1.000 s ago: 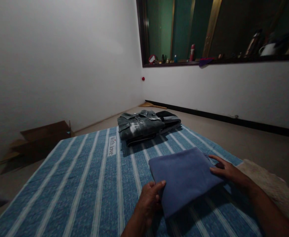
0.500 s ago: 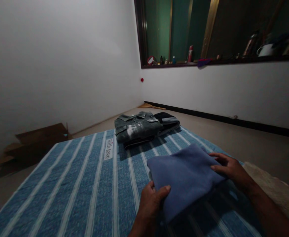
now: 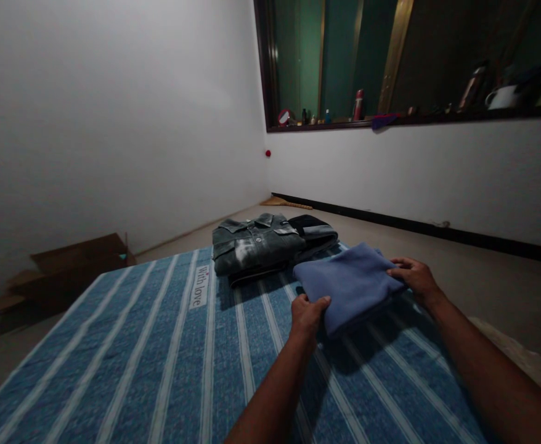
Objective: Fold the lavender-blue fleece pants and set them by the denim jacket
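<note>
A folded blue garment (image 3: 351,283) is held between my two hands, just above the striped cloth; its exact kind does not show. My left hand (image 3: 306,314) grips its near left edge, thumb on top and fingers underneath. At the right edge, my right hand (image 3: 413,277) pinches the fabric with the thumb and fingers. Beyond the garment's left side lies a folded grey-green denim shirt (image 3: 256,243) with a collar and buttons, on top of other dark clothing. Next to it is a folded black and grey garment (image 3: 317,231).
A blue cloth with white stripes (image 3: 154,351) covers the surface, with a "With love" label (image 3: 199,287). An open cardboard box (image 3: 74,265) stands on the floor at left. A broom (image 3: 284,202) lies by the far wall. Bottles and a red flask (image 3: 358,105) line the windowsill.
Both hands have carried the blue garment forward, away from me, closer to the folded clothes. My grip on it is kept. The view has shifted slightly.
</note>
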`<state>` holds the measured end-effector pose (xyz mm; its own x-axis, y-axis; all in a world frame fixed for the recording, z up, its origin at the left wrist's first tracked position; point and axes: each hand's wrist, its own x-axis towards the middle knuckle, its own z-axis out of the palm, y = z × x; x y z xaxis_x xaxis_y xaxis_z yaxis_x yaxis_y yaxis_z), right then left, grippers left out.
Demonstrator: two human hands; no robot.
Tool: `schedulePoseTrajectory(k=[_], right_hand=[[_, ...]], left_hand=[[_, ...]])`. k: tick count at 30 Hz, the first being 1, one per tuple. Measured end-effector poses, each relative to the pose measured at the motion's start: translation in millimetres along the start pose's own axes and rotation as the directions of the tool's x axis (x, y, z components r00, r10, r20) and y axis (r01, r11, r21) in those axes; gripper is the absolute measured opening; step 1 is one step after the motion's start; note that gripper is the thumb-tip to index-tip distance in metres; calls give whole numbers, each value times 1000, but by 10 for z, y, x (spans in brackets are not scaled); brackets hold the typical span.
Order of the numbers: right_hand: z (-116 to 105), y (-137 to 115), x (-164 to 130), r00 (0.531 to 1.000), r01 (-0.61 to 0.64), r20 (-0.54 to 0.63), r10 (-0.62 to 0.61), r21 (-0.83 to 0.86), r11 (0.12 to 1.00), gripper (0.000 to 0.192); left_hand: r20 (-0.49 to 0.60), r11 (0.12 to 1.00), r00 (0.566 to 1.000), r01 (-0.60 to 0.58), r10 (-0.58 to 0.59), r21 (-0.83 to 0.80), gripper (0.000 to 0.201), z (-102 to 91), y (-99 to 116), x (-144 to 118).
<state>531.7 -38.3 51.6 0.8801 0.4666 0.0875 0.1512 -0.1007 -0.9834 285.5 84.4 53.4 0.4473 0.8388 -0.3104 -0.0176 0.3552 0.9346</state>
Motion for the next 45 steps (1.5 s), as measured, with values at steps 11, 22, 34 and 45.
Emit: schedulePoseTrajectory(k=[11, 22, 34, 45], right_hand=[[132, 74, 413, 999, 22, -38, -22, -5, 1000, 43], [253, 484, 482, 993, -81, -89, 78, -24, 996, 44], [340, 261, 589, 987, 15, -158, -23, -49, 999, 35], [407, 575, 660, 986, -22, -164, 0, -128, 992, 38]], left_hand=[[-37, 1000, 999, -10, 10, 3, 29, 145, -76, 379], [-37, 1000, 999, 3, -2, 20, 52, 139, -258, 500], [-32, 990, 991, -129, 127, -63, 85, 214, -271, 637], [-35, 996, 998, -62, 59, -63, 58, 140, -313, 645]])
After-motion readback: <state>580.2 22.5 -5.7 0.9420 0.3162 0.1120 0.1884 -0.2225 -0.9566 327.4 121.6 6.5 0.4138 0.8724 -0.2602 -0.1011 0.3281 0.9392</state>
